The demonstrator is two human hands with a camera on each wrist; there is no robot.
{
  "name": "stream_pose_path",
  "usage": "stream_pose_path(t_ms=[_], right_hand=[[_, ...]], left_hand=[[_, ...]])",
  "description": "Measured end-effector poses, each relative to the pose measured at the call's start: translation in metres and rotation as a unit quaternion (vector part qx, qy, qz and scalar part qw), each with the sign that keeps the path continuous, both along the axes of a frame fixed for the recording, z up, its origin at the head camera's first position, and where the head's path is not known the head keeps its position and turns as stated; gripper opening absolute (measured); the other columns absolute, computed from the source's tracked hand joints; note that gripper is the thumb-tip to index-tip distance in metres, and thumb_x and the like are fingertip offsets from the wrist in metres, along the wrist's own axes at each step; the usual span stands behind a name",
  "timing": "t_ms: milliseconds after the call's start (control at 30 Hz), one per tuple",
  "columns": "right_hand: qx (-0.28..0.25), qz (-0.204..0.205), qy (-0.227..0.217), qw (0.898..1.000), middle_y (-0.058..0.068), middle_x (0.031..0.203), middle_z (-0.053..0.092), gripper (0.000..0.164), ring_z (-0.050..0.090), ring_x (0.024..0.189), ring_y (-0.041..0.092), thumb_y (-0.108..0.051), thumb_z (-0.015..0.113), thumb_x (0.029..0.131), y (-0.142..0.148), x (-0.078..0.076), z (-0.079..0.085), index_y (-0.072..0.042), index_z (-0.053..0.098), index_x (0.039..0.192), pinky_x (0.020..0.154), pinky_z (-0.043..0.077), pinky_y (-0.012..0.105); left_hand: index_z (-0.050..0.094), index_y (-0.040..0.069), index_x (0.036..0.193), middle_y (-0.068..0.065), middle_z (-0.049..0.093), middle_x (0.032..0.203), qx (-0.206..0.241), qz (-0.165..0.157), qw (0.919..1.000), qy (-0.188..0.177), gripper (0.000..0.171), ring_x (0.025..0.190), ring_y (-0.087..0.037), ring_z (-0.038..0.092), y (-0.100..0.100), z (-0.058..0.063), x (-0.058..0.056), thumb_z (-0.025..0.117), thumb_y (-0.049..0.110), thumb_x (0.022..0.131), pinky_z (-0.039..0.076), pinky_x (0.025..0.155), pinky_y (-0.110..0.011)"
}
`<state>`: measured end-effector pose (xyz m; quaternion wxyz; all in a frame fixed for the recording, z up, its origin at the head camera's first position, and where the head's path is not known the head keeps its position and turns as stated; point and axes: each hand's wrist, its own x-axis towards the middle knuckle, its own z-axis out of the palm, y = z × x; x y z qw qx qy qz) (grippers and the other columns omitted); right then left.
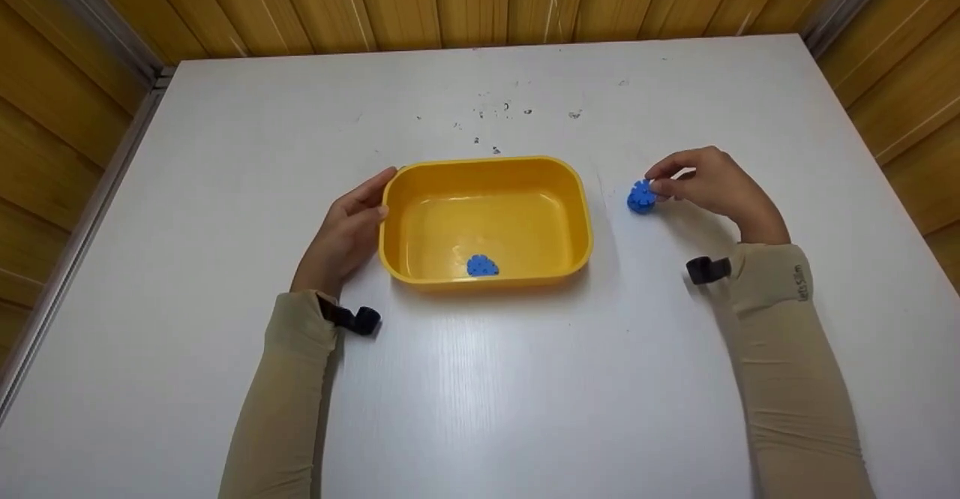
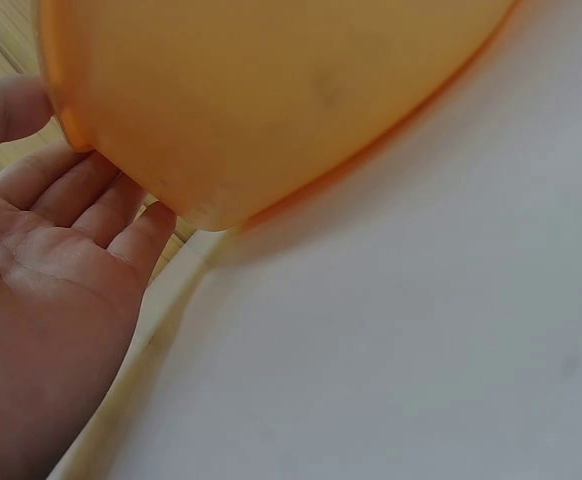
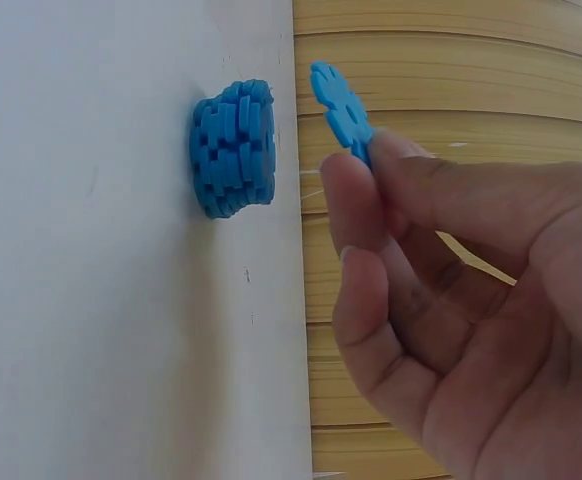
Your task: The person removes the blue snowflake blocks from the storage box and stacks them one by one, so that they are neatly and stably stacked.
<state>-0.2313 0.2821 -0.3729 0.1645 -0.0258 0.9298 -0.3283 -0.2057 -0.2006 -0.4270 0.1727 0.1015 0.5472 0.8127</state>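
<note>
Between thumb and index finger, my right hand [image 1: 716, 185] pinches a blue snowflake disc [image 3: 341, 106] with a notched edge. The disc is raised over a short stack of similar blue discs [image 3: 233, 150] standing on the table, right of the bin. My left hand [image 1: 339, 232] holds the left end of a yellow plastic bin [image 1: 487, 217]. In the left wrist view its thumb is at the rim and its fingers lie along the outer wall [image 2: 271, 110]. Inside the bin, by the near wall, are blue discs [image 1: 481, 266], partly hidden by the rim.
The white table [image 1: 465, 379] has dark scuff marks [image 1: 506, 111] beyond the bin. Wood-patterned panels [image 1: 472, 0] stand behind it and at both sides. A black wrist camera [image 1: 364, 321] sits at the left cuff, another black camera [image 1: 703, 270] at the right cuff.
</note>
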Motion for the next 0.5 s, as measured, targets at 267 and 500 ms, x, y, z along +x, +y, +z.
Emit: stream_pose_path(t_ms=[267,500], right_hand=[[0.007,-0.004,-0.023,1.000,0.016,0.123,0.059,0.033,0.058,0.105,0.027,-0.026,0.061,0.094,0.0015,-0.0013,-0.0040,-0.008,0.064,0.121,0.095,0.047,0.043],[0.009,0.002,-0.025,1.000,0.015,0.120,0.061,0.034,0.060,0.099,0.021,-0.027,0.063,0.093,0.0012,-0.0018,-0.0060,-0.007,0.065,0.120,0.086,0.049,0.028]], left_hand=[[0.032,0.008,0.150,-0.004,0.035,0.155,0.008,-0.011,0.9999,-0.003,0.058,0.143,-0.020,0.033,-0.0003,0.0010,0.0004,0.046,-0.004,0.095,0.034,0.114,-0.031],[0.031,0.007,0.150,-0.005,0.036,0.154,0.004,-0.005,1.0000,-0.005,0.058,0.143,-0.020,0.034,0.0001,0.0023,0.0011,0.046,-0.005,0.095,0.034,0.114,-0.031]])
